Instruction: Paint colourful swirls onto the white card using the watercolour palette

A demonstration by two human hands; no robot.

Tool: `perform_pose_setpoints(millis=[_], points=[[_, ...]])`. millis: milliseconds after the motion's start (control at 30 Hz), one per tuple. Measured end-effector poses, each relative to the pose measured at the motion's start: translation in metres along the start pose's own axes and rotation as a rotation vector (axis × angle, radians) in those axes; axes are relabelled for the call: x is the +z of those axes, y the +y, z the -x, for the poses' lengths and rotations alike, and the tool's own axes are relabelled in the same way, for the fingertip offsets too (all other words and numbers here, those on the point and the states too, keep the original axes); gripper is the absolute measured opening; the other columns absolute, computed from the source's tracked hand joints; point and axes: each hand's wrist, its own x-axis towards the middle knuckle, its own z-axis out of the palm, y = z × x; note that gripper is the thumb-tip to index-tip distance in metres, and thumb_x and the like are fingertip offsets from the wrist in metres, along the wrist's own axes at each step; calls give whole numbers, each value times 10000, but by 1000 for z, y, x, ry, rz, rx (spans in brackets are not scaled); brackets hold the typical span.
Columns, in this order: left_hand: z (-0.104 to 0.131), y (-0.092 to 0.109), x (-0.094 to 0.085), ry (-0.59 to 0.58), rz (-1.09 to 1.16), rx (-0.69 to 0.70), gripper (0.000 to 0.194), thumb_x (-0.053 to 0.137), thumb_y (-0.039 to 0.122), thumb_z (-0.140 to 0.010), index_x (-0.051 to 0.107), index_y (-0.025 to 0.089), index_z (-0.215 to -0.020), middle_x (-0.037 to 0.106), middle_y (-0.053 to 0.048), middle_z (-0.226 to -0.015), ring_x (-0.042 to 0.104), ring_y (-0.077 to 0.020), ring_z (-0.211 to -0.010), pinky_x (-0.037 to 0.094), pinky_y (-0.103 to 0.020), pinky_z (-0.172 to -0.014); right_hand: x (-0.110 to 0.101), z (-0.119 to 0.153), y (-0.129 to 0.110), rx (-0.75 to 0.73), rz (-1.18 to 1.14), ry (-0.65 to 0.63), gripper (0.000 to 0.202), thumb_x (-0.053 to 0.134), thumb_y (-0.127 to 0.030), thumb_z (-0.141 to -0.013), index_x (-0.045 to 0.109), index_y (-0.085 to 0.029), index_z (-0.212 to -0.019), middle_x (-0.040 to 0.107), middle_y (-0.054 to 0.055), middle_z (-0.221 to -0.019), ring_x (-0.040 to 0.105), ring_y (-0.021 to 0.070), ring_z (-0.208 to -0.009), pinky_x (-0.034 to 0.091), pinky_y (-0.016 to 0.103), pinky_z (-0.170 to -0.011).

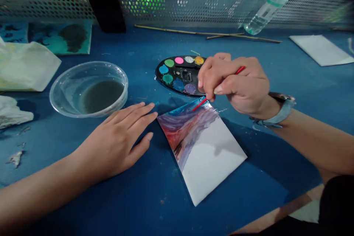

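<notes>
A partly painted white canvas (212, 158) lies tilted on the blue table, with blue, purple and red paint across its upper left part. My right hand (235, 83) pinches a thin red stick-like tool (199, 104) above the canvas's top corner; its lower end is over the blue and purple paint. Flat on the table at the canvas's left corner is my left hand (124, 140), fingers stretched and holding nothing. Behind the canvas sits a black oval palette (184, 75) with several paint colours, its right side hidden by my right hand.
A clear plastic bowl (88, 90) of dark water stands beyond my left hand. Crumpled tissue (13, 112) and a pale packet (27, 66) lie at the left. Thin sticks (190, 32), a tilted bottle (269, 9) and a white panel (322, 49) are at the back.
</notes>
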Motion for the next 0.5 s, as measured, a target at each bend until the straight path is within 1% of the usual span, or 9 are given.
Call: perform_pose_setpoints(millis=[100, 167, 200, 300, 333, 400, 467, 500], points=[[1, 0, 0, -7, -2, 0, 470, 431, 358, -1083, 614, 80, -1414, 573, -167, -1528, 544, -359, -1420, 492, -577, -1140, -1, 3, 1, 65, 31, -63, 246, 542, -83, -753, 671, -223, -597, 629, -10, -598, 605, 178, -741, 371, 402, -802], [1, 0, -1, -7, -6, 0, 471, 428, 361, -1085, 609, 83, -1420, 574, -166, -1527, 543, -358, -1421, 494, -570, -1139, -3, 6, 5, 105, 78, -69, 247, 549, -89, -767, 678, -222, -604, 641, -10, -626, 616, 179, -759, 367, 416, -845], [1, 0, -1, -7, -8, 0, 474, 423, 364, -1087, 609, 82, -1420, 574, -168, -1527, 545, -359, -1420, 495, -570, -1137, -5, 8, 6, 104, 101, -44, 252, 542, -82, -764, 664, -221, -592, 635, -11, -618, 611, 176, -743, 364, 423, -854], [2, 1, -1, -4, -16, -1, 484, 409, 375, -1089, 618, 76, -1407, 579, -178, -1519, 554, -368, -1410, 503, -580, -1126, -10, 10, 8, 45, 124, 92, 273, 504, -47, -729, 605, -220, -543, 607, -16, -552, 575, 166, -666, 361, 434, -848], [2, 1, -1, -5, -17, -1, 484, 410, 375, -1089, 621, 74, -1403, 581, -180, -1517, 555, -370, -1408, 505, -584, -1124, -11, 10, 7, 20, 106, 109, 279, 498, -46, -725, 602, -224, -538, 607, -15, -539, 574, 170, -661, 366, 433, -834], [1, 0, -1, -3, -20, 0, 478, 419, 368, -1085, 623, 75, -1402, 580, -179, -1518, 556, -371, -1407, 507, -590, -1122, -10, 10, 4, 9, 75, 61, 280, 510, -63, -743, 634, -232, -557, 640, -14, -562, 604, 183, -698, 375, 436, -839], [1, 0, -1, -4, -20, 5, 472, 429, 362, -1081, 624, 75, -1400, 579, -181, -1519, 562, -374, -1401, 512, -600, -1114, -7, 10, 0, 59, 94, -36, 259, 534, -103, -768, 660, -234, -583, 670, -18, -611, 637, 196, -768, 366, 447, -878], [1, 0, -1, -3, -22, 7, 470, 431, 360, -1080, 625, 75, -1400, 579, -181, -1519, 563, -375, -1400, 514, -604, -1111, -5, 10, -1, 91, 126, -60, 248, 540, -118, -770, 665, -233, -588, 672, -22, -626, 643, 197, -790, 353, 453, -897]])
